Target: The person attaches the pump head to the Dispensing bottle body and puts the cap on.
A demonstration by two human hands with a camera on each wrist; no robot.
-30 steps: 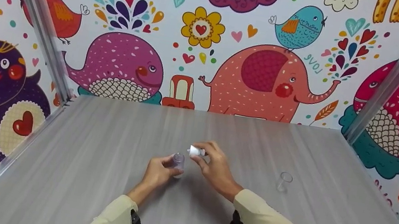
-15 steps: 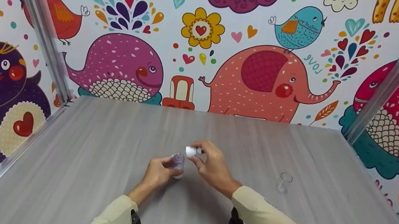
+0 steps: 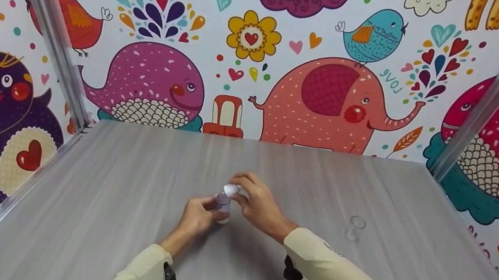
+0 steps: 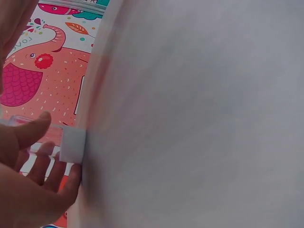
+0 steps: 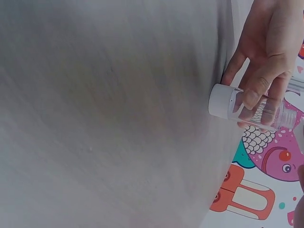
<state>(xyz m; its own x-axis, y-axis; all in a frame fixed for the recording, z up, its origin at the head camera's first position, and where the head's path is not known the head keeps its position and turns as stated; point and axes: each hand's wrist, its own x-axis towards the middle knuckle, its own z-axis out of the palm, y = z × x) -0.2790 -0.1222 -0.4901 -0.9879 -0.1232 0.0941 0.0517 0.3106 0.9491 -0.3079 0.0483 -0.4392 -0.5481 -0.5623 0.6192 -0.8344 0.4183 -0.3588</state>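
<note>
A small clear bottle [image 3: 221, 205] with a white base stands on the grey table [image 3: 126, 200]. My left hand [image 3: 202, 207] grips it around the body. In the right wrist view the same left hand [image 5: 259, 83] wraps its fingers round the bottle [image 5: 247, 107], whose white base [image 5: 220, 100] touches the table. My right hand [image 3: 253, 201] pinches a small white cap [image 3: 231, 189] right at the bottle's top. The left wrist view shows my left fingers [image 4: 29, 137] on the bottle [image 4: 71, 146].
A small clear cup-like cover [image 3: 356, 227] stands alone on the table to the right of my hands. Colourful cartoon walls and two slanted metal posts [image 3: 45, 17] enclose the table on three sides.
My right hand has carried the white cap leftward and down, from beside the bottle to its top. The left hand and the bottle stayed in place.
</note>
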